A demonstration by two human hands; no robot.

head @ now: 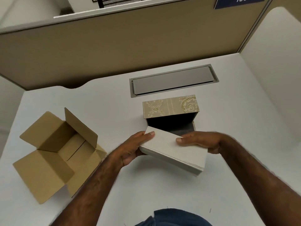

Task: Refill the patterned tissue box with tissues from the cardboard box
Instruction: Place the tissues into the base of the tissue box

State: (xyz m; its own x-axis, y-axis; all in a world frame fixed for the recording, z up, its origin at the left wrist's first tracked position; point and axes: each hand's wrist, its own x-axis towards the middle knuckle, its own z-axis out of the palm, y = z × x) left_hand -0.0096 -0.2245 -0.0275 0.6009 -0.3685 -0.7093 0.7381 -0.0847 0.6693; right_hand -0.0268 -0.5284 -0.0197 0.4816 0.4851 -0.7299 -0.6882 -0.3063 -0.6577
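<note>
Both hands, left hand [130,150] and right hand [202,141], grip pinching tissue stack [174,154] by its ends, tilted toward open patterned tissue box [171,106] at 12 o'clock for loading; emptied cardboard box [60,154] at 9 o'clock on counter [244,128].

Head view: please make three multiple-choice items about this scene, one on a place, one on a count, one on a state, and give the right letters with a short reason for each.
1. Where is the cardboard box relative to the patterned tissue box?
A. To its left on the desk
B. To its right
C. Stacked on top of it

2. How many hands hold the tissue stack?
A. None
B. One
C. Two

3. What is the state of the cardboard box?
A. Taped shut
B. Flaps open, no tissues visible inside
C. Crushed flat

Answers:
1. A, as it sits at the left of the white desk.
2. C, as the left hand and the right hand each have a grip on one end.
3. B, as its flaps spread outward and only bare cardboard shows.
</note>
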